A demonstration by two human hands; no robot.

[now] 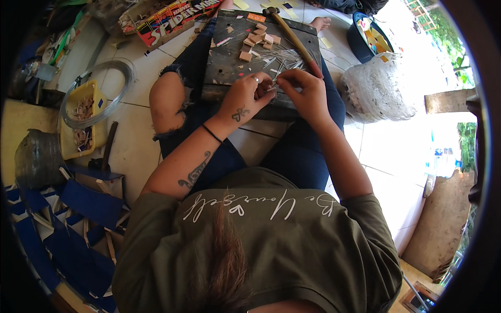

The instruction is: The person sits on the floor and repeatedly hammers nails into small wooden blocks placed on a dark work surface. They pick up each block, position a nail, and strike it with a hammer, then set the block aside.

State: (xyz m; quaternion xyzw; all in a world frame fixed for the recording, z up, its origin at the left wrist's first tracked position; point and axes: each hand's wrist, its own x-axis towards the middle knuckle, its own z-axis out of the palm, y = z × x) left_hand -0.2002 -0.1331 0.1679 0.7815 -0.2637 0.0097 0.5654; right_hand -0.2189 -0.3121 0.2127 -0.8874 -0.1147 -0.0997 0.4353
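My left hand [248,98] and my right hand [307,93] come together over the near edge of a dark wooden board [224,62] between my legs. The left one is closed, its fingers curled and thumb pressed in. Thumb and forefinger of the right one pinch close to the left fingertips. A thin pale sliver shows between them, too small to name. Just beyond the fingers lie loose thin wire pieces [282,58]. Several small wooden blocks [259,39] are heaped farther up the board. A hammer [292,37] rests along its right side, handle end near my right hand.
To the left, a wire coil [67,112] leans over a yellow basket [78,141] of small scraps. Blue panels [94,201] are piled below it. At right stand a filled whitish sack [378,88] and a dark tub [355,46]. A printed box [175,23] lies far left.
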